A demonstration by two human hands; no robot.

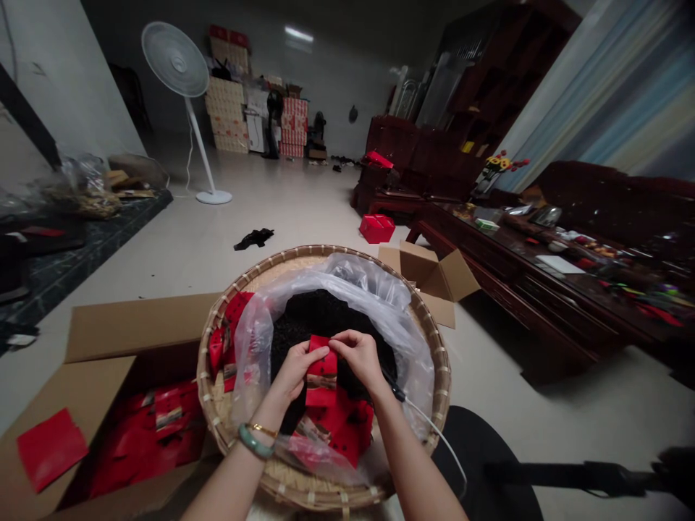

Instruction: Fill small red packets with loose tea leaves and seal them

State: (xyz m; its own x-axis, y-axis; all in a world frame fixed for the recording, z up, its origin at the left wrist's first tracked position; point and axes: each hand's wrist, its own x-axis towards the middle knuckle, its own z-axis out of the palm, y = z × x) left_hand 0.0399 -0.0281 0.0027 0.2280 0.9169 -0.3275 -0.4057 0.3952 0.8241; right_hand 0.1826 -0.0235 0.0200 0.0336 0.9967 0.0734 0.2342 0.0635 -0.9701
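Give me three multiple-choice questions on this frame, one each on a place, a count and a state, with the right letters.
1. Where is the cardboard box relative to the round woven basket?
A. To its left
B. To its right
C. Inside it

2. How many bracelets are on the wrist of the left hand, which pinches a red packet?
A. None
B. Two
C. Four

3. What state is the clear plastic bag in?
A. Tied shut
B. Open, with dark contents showing
C. Lying flat and empty on the floor

1: A, the box stands at the basket's left side.
2: B, a green bangle and a gold bracelet show.
3: B, its mouth is spread open around black loose matter.
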